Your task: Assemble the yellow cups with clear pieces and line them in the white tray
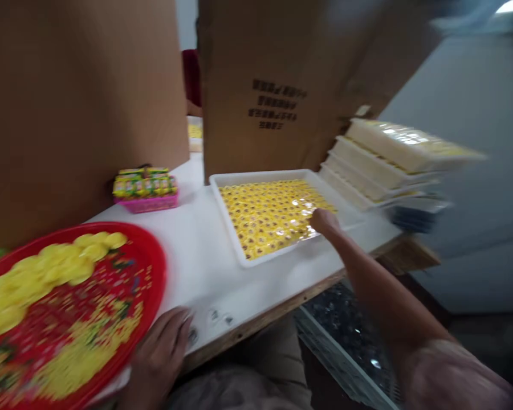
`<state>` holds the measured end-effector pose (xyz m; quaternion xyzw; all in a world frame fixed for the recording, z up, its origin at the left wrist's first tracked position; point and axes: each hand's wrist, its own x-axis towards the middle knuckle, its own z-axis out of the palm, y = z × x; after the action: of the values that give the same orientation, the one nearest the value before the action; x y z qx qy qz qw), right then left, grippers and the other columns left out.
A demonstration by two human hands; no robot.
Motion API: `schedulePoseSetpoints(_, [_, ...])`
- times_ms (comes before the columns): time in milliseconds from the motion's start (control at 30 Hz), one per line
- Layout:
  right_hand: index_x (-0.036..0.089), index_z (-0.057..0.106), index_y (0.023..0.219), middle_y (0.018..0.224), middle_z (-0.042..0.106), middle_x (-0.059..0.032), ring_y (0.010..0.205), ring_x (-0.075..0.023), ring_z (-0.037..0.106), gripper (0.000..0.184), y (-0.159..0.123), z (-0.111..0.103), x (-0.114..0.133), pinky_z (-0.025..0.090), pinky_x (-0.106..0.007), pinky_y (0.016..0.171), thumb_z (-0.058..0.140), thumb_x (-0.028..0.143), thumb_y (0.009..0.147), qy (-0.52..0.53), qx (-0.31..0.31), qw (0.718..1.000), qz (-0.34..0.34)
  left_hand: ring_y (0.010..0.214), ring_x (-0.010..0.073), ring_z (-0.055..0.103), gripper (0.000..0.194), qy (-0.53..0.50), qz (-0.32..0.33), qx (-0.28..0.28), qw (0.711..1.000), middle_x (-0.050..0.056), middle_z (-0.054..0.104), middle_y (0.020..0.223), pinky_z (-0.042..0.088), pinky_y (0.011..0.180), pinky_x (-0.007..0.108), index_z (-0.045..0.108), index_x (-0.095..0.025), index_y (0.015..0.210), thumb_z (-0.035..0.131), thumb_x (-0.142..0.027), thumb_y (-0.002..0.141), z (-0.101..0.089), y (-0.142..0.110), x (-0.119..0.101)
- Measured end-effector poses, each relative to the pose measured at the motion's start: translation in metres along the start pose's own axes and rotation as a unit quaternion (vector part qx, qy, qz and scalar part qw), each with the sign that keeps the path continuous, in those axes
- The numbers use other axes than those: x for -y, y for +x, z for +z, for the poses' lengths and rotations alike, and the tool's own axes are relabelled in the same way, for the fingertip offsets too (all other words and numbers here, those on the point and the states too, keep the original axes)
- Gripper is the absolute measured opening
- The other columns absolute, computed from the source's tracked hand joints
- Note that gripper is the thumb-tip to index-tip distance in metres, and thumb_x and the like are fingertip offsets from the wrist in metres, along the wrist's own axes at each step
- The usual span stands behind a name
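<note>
My left hand point(165, 350) rests on the front edge of the white table, fingers laid out flat and close together, beside a large red round tray point(159, 256). Yellow discs point(53, 265) overlap along the far side of that tray, and small yellow bits point(89, 353) lie heaped near its front. My right hand point(325, 221) is over the right part of a white rectangular tray point(231, 230), its fingers curled; what they hold, if anything, is hidden. Rows of small yellow pieces with dark centres point(269, 213) fill this tray, with shiny glints on top.
Filled white trays point(376, 165) stand stacked at the right, the top one askew. A pink basket point(154, 202) of yellow-green packets sits at the back left. Cardboard sheets point(273, 57) rise behind the table. Small round stickers point(214, 315) lie near the front edge point(256, 330).
</note>
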<state>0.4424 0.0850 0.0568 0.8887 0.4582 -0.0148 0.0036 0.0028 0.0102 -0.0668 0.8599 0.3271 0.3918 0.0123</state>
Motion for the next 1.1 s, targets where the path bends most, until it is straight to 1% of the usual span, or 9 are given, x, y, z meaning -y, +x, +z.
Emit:
schedulePoseSetpoints(67, [0.004, 0.064, 0.099, 0.104, 0.062, -0.0227, 0.099, -0.0305, 0.059, 0.025, -0.016, 0.01, 0.024, 0.046, -0.041, 0.082, 0.048, 0.022, 0.089, 0.009, -0.023, 0.999, -0.036, 0.092, 0.0182, 0.064, 0.027, -0.023, -0.09, 0.004, 0.996, 0.009, 0.069, 0.096, 0.052, 0.085, 0.03, 0.06, -0.014, 0.106, 0.054, -0.006, 0.082, -0.002, 0.006, -0.013])
schedulePoseSetpoints(133, [0.012, 0.066, 0.098, 0.101, 0.066, -0.0157, 0.095, -0.0283, 0.061, 0.025, -0.046, 0.024, 0.057, 0.046, -0.038, 0.081, 0.047, 0.026, 0.089, 0.067, -0.118, 0.977, -0.167, 0.091, 0.017, 0.063, 0.024, -0.057, -0.14, 0.029, 0.988, 0.009, 0.068, 0.096, 0.053, 0.082, 0.028, 0.059, -0.015, 0.106, 0.052, -0.009, 0.084, -0.003, 0.012, -0.024])
schedulePoseSetpoints(233, [0.018, 0.067, 0.089, 0.095, 0.068, -0.0087, 0.087, -0.0199, 0.063, 0.024, -0.114, 0.045, 0.108, 0.048, -0.029, 0.076, 0.043, 0.022, 0.09, 0.193, -0.062, 0.867, -0.456, 0.086, 0.0159, 0.063, 0.022, -0.1, -0.203, 0.038, 0.973, 0.007, 0.068, 0.093, 0.053, 0.078, 0.027, 0.06, -0.018, 0.105, 0.049, -0.014, 0.087, -0.012, 0.019, -0.022])
schedulePoseSetpoints(300, [0.018, 0.065, 0.087, 0.089, 0.067, -0.0086, 0.082, -0.0182, 0.062, 0.027, -0.159, 0.059, 0.134, 0.049, -0.028, 0.073, 0.039, 0.019, 0.092, 0.214, -0.007, 0.81, -0.545, 0.087, 0.0164, 0.063, 0.02, -0.076, -0.242, 0.004, 0.967, 0.006, 0.068, 0.093, 0.051, 0.078, 0.027, 0.061, -0.02, 0.103, 0.049, -0.018, 0.087, -0.033, 0.021, -0.004])
schedulePoseSetpoints(400, [0.017, 0.064, 0.086, 0.084, 0.064, -0.0079, 0.076, -0.017, 0.062, 0.026, -0.197, 0.076, 0.157, 0.049, -0.027, 0.068, 0.039, 0.021, 0.093, 0.237, 0.045, 0.798, -0.553, 0.082, 0.0187, 0.063, 0.016, 0.063, -0.33, -0.054, 0.94, 0.007, 0.067, 0.092, 0.049, 0.074, 0.029, 0.063, -0.021, 0.096, 0.051, -0.026, 0.086, -0.085, 0.019, 0.05])
schedulePoseSetpoints(500, [0.018, 0.063, 0.088, 0.086, 0.064, -0.0072, 0.077, -0.0165, 0.062, 0.023, -0.205, 0.085, 0.17, 0.049, -0.027, 0.069, 0.041, 0.022, 0.093, 0.277, 0.057, 0.804, -0.524, 0.075, 0.0225, 0.061, 0.021, 0.22, -0.414, 0.0, 0.883, 0.008, 0.065, 0.089, 0.047, 0.068, 0.034, 0.062, -0.019, 0.094, 0.053, -0.035, 0.083, -0.132, 0.014, 0.113])
schedulePoseSetpoints(633, [0.018, 0.062, 0.086, 0.086, 0.063, -0.0062, 0.078, -0.0158, 0.061, 0.023, -0.206, 0.085, 0.186, 0.048, -0.027, 0.071, 0.041, 0.022, 0.094, 0.311, 0.068, 0.796, -0.514, 0.088, 0.0259, 0.059, 0.023, 0.227, -0.368, 0.102, 0.896, 0.011, 0.062, 0.095, 0.045, 0.08, 0.037, 0.063, -0.016, 0.097, 0.052, -0.029, 0.082, -0.141, 0.019, 0.165])
schedulePoseSetpoints(867, [0.018, 0.062, 0.086, 0.085, 0.062, -0.0058, 0.077, -0.0155, 0.059, 0.022, -0.217, 0.082, 0.196, 0.048, -0.027, 0.071, 0.041, 0.021, 0.093, 0.307, 0.078, 0.799, -0.512, 0.096, 0.0299, 0.052, 0.022, 0.163, -0.274, 0.187, 0.929, 0.014, 0.059, 0.093, 0.042, 0.087, 0.04, 0.065, -0.013, 0.094, 0.058, -0.018, 0.075, -0.101, 0.041, 0.175])
schedulePoseSetpoints(1100, [0.018, 0.063, 0.086, 0.086, 0.063, -0.0057, 0.078, -0.0149, 0.06, 0.022, -0.217, 0.081, 0.205, 0.047, -0.025, 0.071, 0.042, 0.021, 0.093, 0.33, 0.11, 0.791, -0.504, 0.099, 0.0285, 0.052, 0.032, 0.114, -0.275, 0.209, 0.932, 0.012, 0.059, 0.101, 0.042, 0.088, 0.04, 0.06, -0.015, 0.102, 0.064, -0.029, 0.073, -0.105, 0.02, 0.157])
